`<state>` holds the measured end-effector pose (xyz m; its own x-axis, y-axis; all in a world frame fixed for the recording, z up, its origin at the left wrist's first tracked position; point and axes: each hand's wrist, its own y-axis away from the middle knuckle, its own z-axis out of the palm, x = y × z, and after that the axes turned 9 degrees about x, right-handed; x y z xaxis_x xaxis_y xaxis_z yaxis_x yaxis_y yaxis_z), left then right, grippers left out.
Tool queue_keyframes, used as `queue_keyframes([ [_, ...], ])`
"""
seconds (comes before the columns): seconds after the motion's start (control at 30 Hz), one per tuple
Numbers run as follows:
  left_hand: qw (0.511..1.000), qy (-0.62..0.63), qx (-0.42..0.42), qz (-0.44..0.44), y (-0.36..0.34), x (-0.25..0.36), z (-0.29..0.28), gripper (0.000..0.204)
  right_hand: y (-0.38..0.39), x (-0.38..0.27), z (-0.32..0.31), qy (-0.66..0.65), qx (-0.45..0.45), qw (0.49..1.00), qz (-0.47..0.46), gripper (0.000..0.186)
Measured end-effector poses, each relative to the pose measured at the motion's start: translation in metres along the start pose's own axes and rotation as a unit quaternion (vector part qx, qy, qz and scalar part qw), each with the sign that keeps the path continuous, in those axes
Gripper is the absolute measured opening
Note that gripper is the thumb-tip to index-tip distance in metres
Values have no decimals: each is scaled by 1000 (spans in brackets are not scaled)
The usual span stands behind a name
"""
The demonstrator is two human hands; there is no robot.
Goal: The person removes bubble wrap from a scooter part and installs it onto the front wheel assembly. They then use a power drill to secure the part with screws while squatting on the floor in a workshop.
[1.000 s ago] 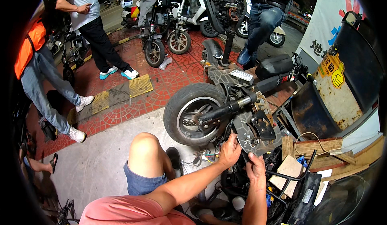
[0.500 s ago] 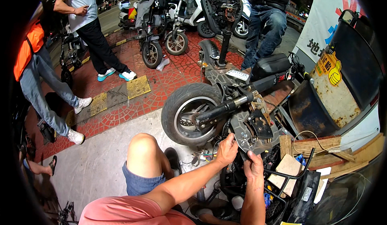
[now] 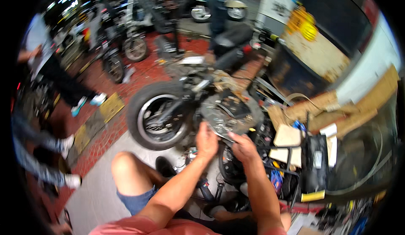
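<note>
My left hand [image 3: 206, 141] and my right hand [image 3: 243, 145] grip the near edge of a dark, patterned plate [image 3: 228, 116] on a partly dismantled scooter. My right thumb lies over the edge; my left fingers curl at its left corner. Small metal parts and a black bracket sit on the plate, though motion blur hides their detail. Left of my hands is the scooter's large front wheel [image 3: 136, 124] with a black fork [image 3: 171, 116]. Beneath my hands is a jumble of black frame parts [image 3: 230, 167] and wires.
People stand at the left [image 3: 61, 77] and back [image 3: 218, 5]. Parked scooters [image 3: 114, 66] line the red paving [image 3: 141, 72]. A rusty drum [image 3: 295, 72], wooden boards [image 3: 358, 119], a black rack and piled parts crowd the right. Pale floor [image 3: 93, 193] lies beside my bent knee [image 3: 128, 169].
My view has swung to the right and blurred, so the scooter, drum and bystanders appear further left. Both hands stay on the plate's edge.
</note>
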<state>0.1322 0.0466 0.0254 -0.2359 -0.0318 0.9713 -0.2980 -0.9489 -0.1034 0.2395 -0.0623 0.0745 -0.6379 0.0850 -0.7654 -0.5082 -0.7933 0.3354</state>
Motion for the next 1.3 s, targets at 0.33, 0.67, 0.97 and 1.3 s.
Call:
queue_keyframes([
  [0.33,996,-76,-30,22,-30,-42,-19,30,-2,20,9,-5,37,997,-69,40],
  [0.67,996,-61,-43,39,-36,-50,-28,29,-4,21,7,52,83,993,-58,62],
  [0.97,995,-48,-75,39,-25,-26,-22,28,16,7,9,19,-17,998,-55,20],
  [1.3,996,41,-50,-59,-10,-12,-13,16,-19,13,-21,72,-116,990,-21,37],
])
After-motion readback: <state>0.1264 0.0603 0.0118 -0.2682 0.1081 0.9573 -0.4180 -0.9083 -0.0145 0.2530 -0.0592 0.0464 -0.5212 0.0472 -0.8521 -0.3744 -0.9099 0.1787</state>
